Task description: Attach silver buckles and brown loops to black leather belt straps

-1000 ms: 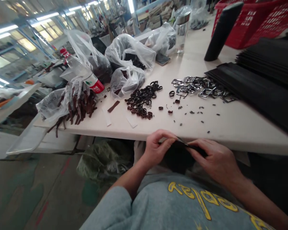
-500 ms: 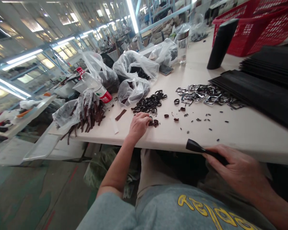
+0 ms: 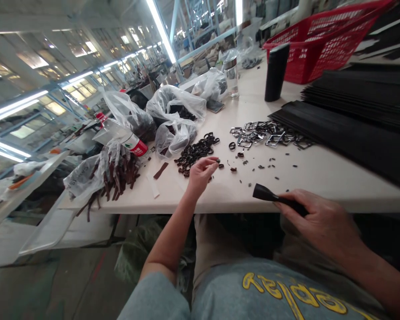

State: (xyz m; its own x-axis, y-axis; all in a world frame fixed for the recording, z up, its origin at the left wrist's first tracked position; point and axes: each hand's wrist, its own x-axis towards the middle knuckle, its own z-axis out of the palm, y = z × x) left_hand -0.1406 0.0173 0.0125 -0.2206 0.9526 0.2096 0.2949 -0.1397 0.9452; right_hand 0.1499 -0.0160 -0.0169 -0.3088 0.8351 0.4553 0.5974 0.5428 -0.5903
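Observation:
My left hand [image 3: 202, 172] is over the pale table [image 3: 336, 189], its thumb and fingertips pinched at a small dark item too tiny to name. Just behind it lies a pile of small black loops [image 3: 198, 151]. My right hand [image 3: 320, 215], at the table's front edge, is wrapped round a black leather strap [image 3: 266, 194] whose wide end points left. Silver metal buckles [image 3: 263, 133] lie in a heap beyond, with small dark bits [image 3: 262, 167] scattered in front of them. A brown strip [image 3: 161, 170] rests left of the loops.
Black flat panels [image 3: 360, 120] are stacked at the right, near a black cylinder [image 3: 276, 73] and a red basket [image 3: 303, 58]. Plastic bags [image 3: 178, 102], a glass jar [image 3: 231, 78], a bottle [image 3: 130, 140] and brown strips [image 3: 118, 173] stand or lie farther left.
My left hand has lifted off the small loops at the near side of the pile and moved slightly right, fingertips pinched. My right hand still holds the strap. The camera view has turned right.

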